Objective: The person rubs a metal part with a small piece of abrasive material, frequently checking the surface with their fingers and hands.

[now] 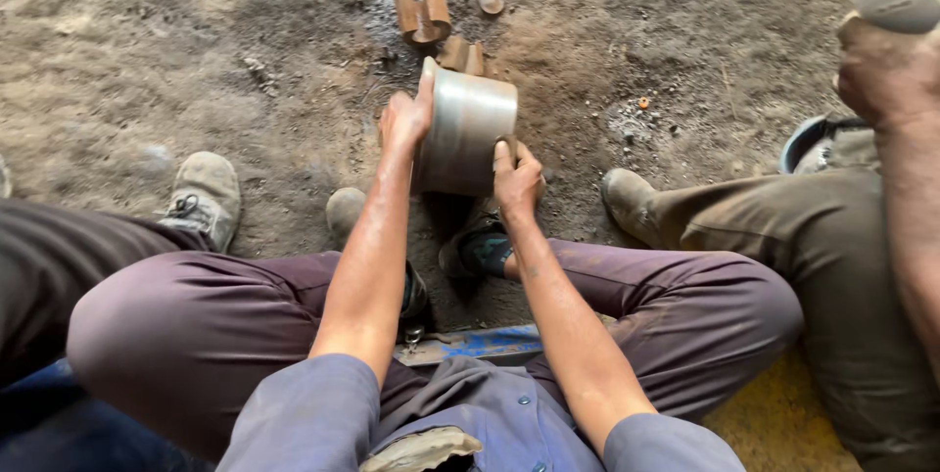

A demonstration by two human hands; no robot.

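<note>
Both hands (406,119) grip grey metal cylinder (468,129), tilted.

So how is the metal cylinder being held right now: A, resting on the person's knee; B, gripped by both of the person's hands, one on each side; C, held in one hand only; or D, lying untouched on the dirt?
B: the left hand grips the left rim of the metal cylinder and the right hand holds its lower right edge, with the cylinder lifted over the dirt ground.
</note>
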